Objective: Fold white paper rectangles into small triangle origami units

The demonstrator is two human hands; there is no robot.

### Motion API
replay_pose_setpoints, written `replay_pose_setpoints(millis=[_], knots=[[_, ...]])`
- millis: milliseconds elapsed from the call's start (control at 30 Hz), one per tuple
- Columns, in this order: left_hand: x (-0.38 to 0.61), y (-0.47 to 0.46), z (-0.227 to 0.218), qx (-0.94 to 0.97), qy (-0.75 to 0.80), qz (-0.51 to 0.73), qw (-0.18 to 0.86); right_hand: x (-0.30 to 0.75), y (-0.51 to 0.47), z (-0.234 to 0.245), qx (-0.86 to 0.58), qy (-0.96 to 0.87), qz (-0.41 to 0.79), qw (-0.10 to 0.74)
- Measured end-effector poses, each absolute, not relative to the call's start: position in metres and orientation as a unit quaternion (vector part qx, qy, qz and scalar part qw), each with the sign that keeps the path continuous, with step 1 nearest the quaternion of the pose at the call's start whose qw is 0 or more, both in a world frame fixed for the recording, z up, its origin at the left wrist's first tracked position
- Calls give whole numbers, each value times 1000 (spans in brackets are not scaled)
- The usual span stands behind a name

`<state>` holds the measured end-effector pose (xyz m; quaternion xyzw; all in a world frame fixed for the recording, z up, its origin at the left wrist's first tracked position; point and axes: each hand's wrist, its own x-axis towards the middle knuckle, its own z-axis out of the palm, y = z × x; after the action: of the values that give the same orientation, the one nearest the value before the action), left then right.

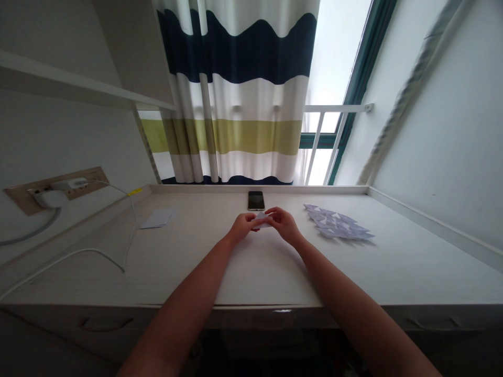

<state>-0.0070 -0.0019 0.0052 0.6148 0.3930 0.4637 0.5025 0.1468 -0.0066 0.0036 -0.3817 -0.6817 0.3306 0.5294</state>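
Both my hands meet over the middle of the white desk (251, 262). My left hand (242, 227) and my right hand (283, 223) pinch a small folded piece of white paper (262, 219) between their fingertips, just above the desk top. A dark phone (255, 200) lies flat right behind the hands. To the right of my right hand lies a row of several folded white paper pieces (338, 222).
A small stack of white paper sheets (157, 218) lies at the left. A white cable (118, 251) runs from a wall socket with a charger (66, 186) across the desk's left side. A striped curtain (236, 104) and a window stand behind the desk.
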Motion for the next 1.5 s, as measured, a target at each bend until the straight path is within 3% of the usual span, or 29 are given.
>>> replay_pose_setpoints(millis=[733,1033,1300,1500], knots=[[-8,-1,8,566,386,497,533,148,-6,11,-372,-546,519,543],[-9,1,8,527,391,528,539,153,-2,6,-360,-578,468,564],[-10,5,5,598,360,561,444,152,4,0,-370,-596,433,567],[-10,5,2,657,367,518,407,152,5,0,-392,-621,390,556]])
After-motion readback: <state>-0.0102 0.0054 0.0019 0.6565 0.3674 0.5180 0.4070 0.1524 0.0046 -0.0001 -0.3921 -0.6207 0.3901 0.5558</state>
